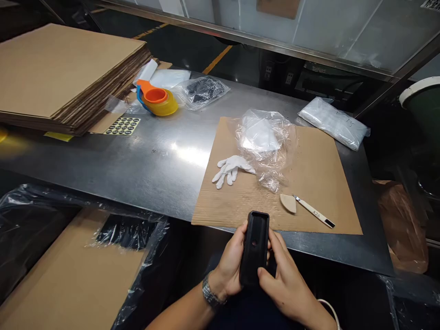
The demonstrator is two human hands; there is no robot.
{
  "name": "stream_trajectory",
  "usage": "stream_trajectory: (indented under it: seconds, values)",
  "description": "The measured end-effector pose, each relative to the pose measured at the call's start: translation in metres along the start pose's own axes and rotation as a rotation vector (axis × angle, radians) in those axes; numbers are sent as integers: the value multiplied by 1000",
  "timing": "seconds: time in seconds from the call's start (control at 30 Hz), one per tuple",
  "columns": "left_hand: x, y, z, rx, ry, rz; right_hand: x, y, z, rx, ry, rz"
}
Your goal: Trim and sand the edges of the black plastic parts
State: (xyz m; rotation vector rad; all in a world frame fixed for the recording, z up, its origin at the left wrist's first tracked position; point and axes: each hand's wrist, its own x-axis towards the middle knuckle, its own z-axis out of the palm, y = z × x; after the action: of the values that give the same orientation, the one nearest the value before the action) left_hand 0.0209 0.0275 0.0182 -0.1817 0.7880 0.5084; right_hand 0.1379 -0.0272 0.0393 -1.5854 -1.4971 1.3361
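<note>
A long black hollow case, open on its upper face, is held just off the table's front edge. My left hand grips its left side, with a metal watch on the wrist. My right hand grips the right side, its thumb on the lower right edge. Beyond my hands, on the cardboard sheet, lie a beige wedge-shaped pad and a white craft knife marked A26. A white glove rests farther left, beside a crumpled clear plastic bag with white contents.
The steel table holds tape rolls, a sheet of round stickers, a bag of black items and a clear-wrapped packet. A tall cardboard stack stands left. A black-lined box sits below at left.
</note>
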Motion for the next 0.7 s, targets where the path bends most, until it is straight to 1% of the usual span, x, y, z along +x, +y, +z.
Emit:
stream_trajectory:
  seconds: [0.1,0.17,0.23,0.27,0.3,0.33,0.37,0.4,0.43,0.47,0.5,0.53,0.57,0.63,0.7]
  values:
    - [-1,-1,1,-3,-15,22,2,2,3,-38,98,-44]
    - [-3,-2,2,37,-22,22,6,8,0,-45,186,7]
    - [-7,-3,2,177,-48,-3,13,17,-9,13,286,119]
    - [-9,-4,3,281,-77,15,17,20,-15,60,336,150]
    - [-11,-3,2,390,-112,70,20,23,-23,106,364,138]
    - [-13,-2,2,496,-146,160,22,24,-31,134,348,77]
    - [-15,-1,2,590,-172,270,22,24,-38,127,281,-14]
    - [-17,2,1,670,-188,369,22,23,-44,85,184,-113]
    - [-18,5,-1,730,-198,432,21,21,-49,26,78,-192]
    - [-20,9,-2,775,-204,454,18,19,-53,-32,-4,-250]
    - [-21,14,-4,804,-208,449,15,18,-54,-72,-33,-291]
    - [-21,19,-5,818,-214,443,12,17,-54,-89,-3,-317]
    - [-22,24,-6,812,-212,453,9,18,-53,-82,74,-336]
    - [-21,30,-8,744,-180,513,5,23,-46,-36,303,-361]
    - [-20,29,-6,599,-171,562,4,31,-35,1,542,-377]
